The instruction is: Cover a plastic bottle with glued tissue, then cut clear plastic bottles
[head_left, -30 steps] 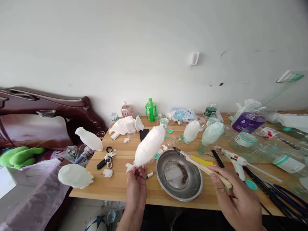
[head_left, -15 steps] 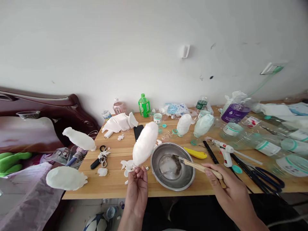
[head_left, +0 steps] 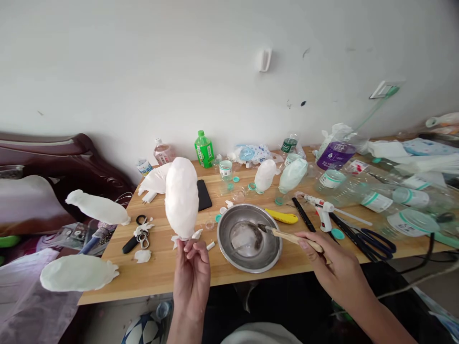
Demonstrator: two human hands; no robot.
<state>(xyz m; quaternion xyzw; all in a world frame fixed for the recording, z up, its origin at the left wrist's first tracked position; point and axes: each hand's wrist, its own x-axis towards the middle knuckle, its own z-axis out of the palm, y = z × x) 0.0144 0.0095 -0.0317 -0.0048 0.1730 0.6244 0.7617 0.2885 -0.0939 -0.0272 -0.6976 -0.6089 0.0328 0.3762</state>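
My left hand [head_left: 191, 274] is closed on the neck of a white paper-covered bottle [head_left: 181, 197] and holds it upright above the wooden table [head_left: 168, 272]. My right hand [head_left: 333, 265] grips the wooden handle of a brush [head_left: 287, 235]. The brush's bristles rest inside a steel bowl [head_left: 248, 237] that holds a little clear liquid. The bowl sits just right of the held bottle, near the table's front edge.
Two more paper-covered bottles [head_left: 96, 208] stand up at the table's left end. Scissors [head_left: 141, 234], a black phone [head_left: 203, 194], a yellow knife [head_left: 283, 217], a glue gun [head_left: 322, 210], a green bottle [head_left: 204, 149] and several clear bottles [head_left: 376, 200] lie around.
My left hand has swung the covered bottle from tilted right to upright and further left. My right hand has dipped the brush down into the bowl. The view has shifted right.
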